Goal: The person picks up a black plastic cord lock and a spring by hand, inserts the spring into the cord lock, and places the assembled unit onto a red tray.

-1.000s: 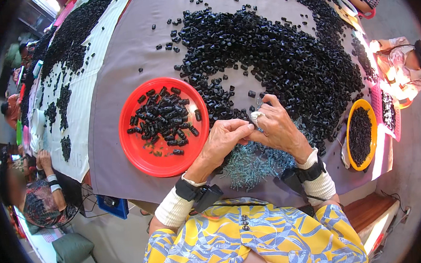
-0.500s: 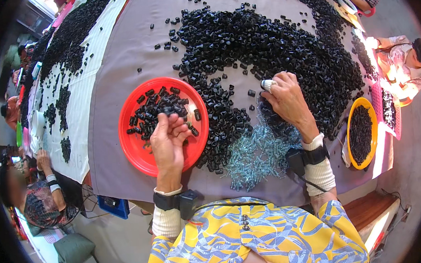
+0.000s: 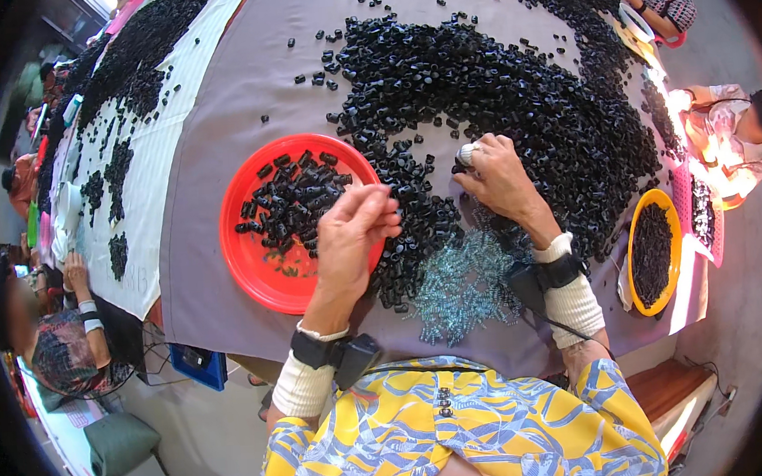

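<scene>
My left hand hovers over the right rim of a red plastic dish, its fingers curled together. Inside the dish lies a heap of short black cylindrical parts. Beyond the dish my right hand reaches to the edge of a large pile of small black caps, thumb and fingers bent into a pinch, a white wrap round one finger. Whatever either hand has between its fingers is hidden. Below the right hand, near the table edge, spreads a heap of small shiny coil springs.
A yellow basket of thin black pieces stands at the right table edge beside a pink basket. Black parts cover much of the grey tablecloth. Other people work along both sides. A blue bin sits below the left edge.
My left hand has moved right from over the dish's middle to its rim, and its open fingers have curled closed. My right hand has shifted slightly left, still pinched at the pile.
</scene>
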`<state>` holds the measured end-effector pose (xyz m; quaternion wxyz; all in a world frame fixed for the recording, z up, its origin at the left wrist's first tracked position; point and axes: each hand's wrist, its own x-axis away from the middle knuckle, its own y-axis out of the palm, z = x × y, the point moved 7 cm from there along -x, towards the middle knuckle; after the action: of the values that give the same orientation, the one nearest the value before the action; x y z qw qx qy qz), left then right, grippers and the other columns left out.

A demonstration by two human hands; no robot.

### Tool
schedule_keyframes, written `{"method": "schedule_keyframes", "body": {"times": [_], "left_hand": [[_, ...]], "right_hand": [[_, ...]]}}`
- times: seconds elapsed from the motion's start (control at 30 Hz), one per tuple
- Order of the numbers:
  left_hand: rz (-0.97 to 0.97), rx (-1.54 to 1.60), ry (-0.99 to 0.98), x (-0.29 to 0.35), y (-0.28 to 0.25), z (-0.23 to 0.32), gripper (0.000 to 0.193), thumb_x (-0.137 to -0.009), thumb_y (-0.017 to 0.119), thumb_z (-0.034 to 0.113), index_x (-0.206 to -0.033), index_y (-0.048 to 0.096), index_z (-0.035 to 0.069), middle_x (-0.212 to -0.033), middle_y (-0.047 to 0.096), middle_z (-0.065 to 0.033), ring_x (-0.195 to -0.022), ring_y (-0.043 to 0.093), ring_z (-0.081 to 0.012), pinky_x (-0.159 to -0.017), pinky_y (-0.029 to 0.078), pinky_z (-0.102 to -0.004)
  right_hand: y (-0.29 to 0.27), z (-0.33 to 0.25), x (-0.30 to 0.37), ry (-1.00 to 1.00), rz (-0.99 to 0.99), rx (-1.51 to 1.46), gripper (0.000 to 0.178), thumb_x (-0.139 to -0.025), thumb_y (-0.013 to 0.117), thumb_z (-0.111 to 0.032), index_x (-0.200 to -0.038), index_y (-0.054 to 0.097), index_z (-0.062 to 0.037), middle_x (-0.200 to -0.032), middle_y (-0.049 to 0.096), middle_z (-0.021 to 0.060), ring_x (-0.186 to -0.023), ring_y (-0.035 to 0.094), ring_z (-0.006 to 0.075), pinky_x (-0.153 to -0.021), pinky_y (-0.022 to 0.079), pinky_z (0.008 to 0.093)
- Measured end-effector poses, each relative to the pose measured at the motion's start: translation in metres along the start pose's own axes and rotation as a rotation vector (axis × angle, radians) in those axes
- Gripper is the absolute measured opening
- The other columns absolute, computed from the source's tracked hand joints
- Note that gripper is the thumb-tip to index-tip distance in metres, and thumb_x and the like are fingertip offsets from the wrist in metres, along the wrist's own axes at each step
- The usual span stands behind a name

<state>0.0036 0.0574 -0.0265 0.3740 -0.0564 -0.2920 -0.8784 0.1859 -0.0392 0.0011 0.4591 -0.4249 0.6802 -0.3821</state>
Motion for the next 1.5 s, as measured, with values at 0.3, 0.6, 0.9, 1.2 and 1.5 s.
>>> {"method": "schedule_keyframes", "body": {"times": [0.3,0.6,0.9,1.2,1.5], "left_hand": [[-0.222,0.021,0.013,-0.016,0.056,-0.012,0.028,-0.095,0.054,0.016,-0.115,0.056,-0.003,-0.094,0.065,-0.0107,-0.081,0.065,-0.0170,-0.076,0.055,-0.0302],[-0.225,0.050,0.082,-0.021,0.053,-0.011,0.024,-0.095,0.054,0.018,-0.108,0.058,-0.002,-0.094,0.065,-0.0118,-0.082,0.066,-0.0189,-0.074,0.056,-0.0316],[-0.129,0.061,0.020,-0.022,0.040,-0.011,0.022,-0.094,0.055,0.019,-0.104,0.059,0.000,-0.089,0.065,-0.0101,-0.076,0.064,-0.0158,-0.071,0.055,-0.0294],[-0.162,-0.013,0.011,-0.024,0.040,-0.019,0.024,-0.092,0.058,0.015,-0.111,0.060,-0.001,-0.090,0.065,-0.0081,-0.075,0.064,-0.0132,-0.070,0.054,-0.0254],[-0.176,-0.265,0.136,-0.022,0.045,-0.013,0.024,-0.088,0.061,0.005,-0.111,0.062,-0.002,-0.091,0.066,-0.0056,-0.076,0.062,-0.0095,-0.072,0.053,-0.0232]], "right_hand": [[-0.051,-0.046,-0.015,-0.218,0.059,-0.388,0.017,-0.072,0.067,-0.022,-0.070,0.062,-0.0055,-0.066,0.053,0.0085,-0.069,0.052,0.0271,-0.071,0.039,0.0367],[-0.049,-0.033,-0.016,-0.182,0.027,-0.404,0.021,-0.072,0.069,-0.024,-0.070,0.061,-0.0052,-0.066,0.053,0.0084,-0.070,0.053,0.0271,-0.072,0.039,0.0366],[0.005,0.004,0.013,-0.108,-0.099,0.279,0.005,-0.073,0.063,-0.008,-0.076,0.063,-0.0043,-0.083,0.055,0.0078,-0.092,0.049,0.0242,-0.085,0.038,0.0389],[0.003,0.002,0.007,-0.122,-0.029,0.144,0.009,-0.073,0.063,-0.011,-0.079,0.063,-0.0040,-0.082,0.058,0.0083,-0.092,0.052,0.0251,-0.087,0.038,0.0407],[-0.053,-0.049,-0.008,-0.202,0.099,-0.172,0.016,-0.073,0.069,-0.011,-0.080,0.059,-0.0014,-0.072,0.056,0.0099,-0.076,0.053,0.0279,-0.090,0.039,0.0419]]}}
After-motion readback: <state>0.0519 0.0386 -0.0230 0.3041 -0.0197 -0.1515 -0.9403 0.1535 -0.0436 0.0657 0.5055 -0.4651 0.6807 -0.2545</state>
